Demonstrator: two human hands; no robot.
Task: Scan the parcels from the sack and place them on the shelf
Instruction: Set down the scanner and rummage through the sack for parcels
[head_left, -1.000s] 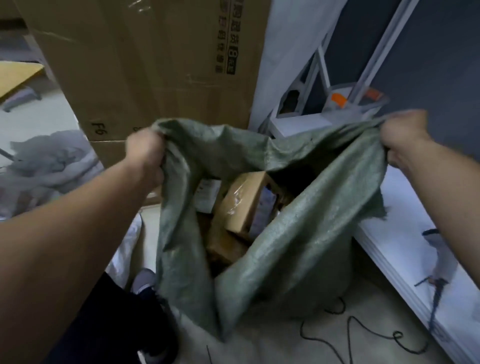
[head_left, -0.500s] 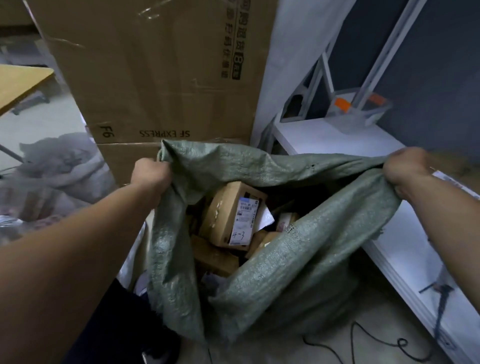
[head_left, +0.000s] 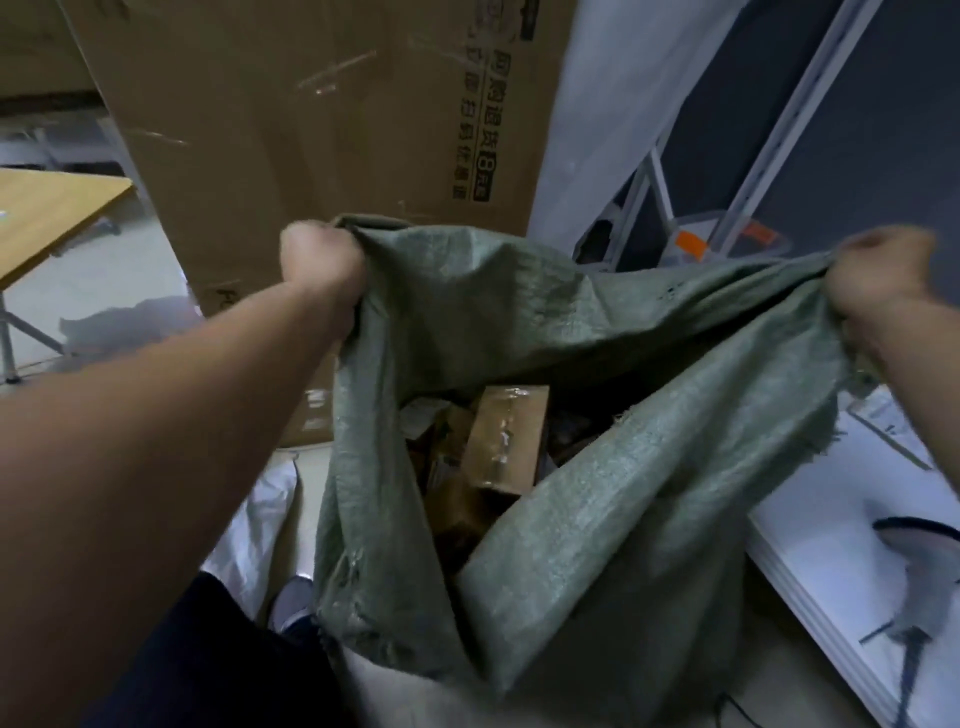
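Holding the sack (head_left: 649, 493) open is the step in hand, by my read: nothing's scanned or shelved yet.

Head view: your left hand (head_left: 322, 260) is fisted on the rim's left corner and your right hand (head_left: 878, 275) is bunched on the right corner. Hands are well apart, w/ the mouth stretched betw. them. Parcels (head_left: 506, 441) sit down inside the sack: brown taped boxes, one standing on edge near the middle, the rest too dark to sort out. Shelf (head_left: 841, 519) is just to your right, a white board. A big cardboard box (head_left: 311, 130) stands behind the sack.

Next move, prob.: free one hand, keep the other on the rim so the mouth doesn't flop shut, and reach in for the top box.

Vs. half a sec ago: both hands are up higher, the near edge folds over more of the opening, and the white-labelled parcel face no longer shows.
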